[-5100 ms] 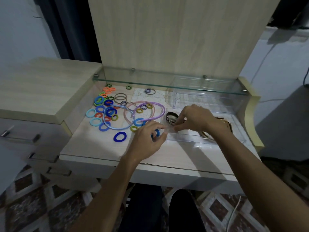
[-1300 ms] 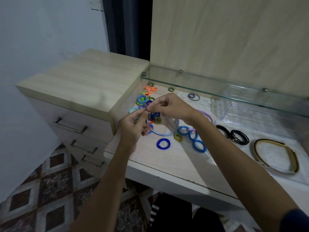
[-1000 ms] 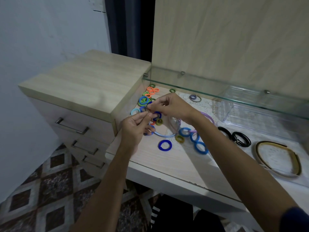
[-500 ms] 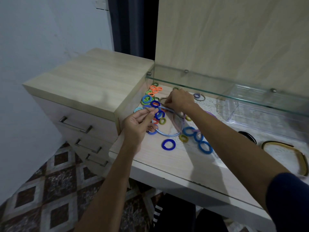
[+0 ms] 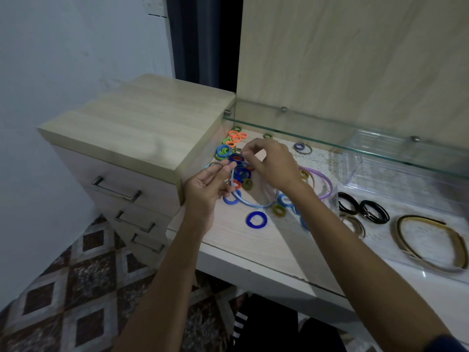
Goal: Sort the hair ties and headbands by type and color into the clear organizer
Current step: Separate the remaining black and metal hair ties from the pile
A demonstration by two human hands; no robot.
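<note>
Now: picking ties from pile (image 5: 234, 166) | left hand (image 5: 206, 186) pinches thin ring | right hand (image 5: 270, 163) fingertips curled, hold unclear | tip: lift one colour, clear blue headband (image 5: 250, 203), carry to organizer (image 5: 396, 168)

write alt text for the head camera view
Both hands, left and right, pinch thin hair ties above a pile of colored hair ties on a wooden vanity top. Black ties and a gold headband lie to the right.
</note>
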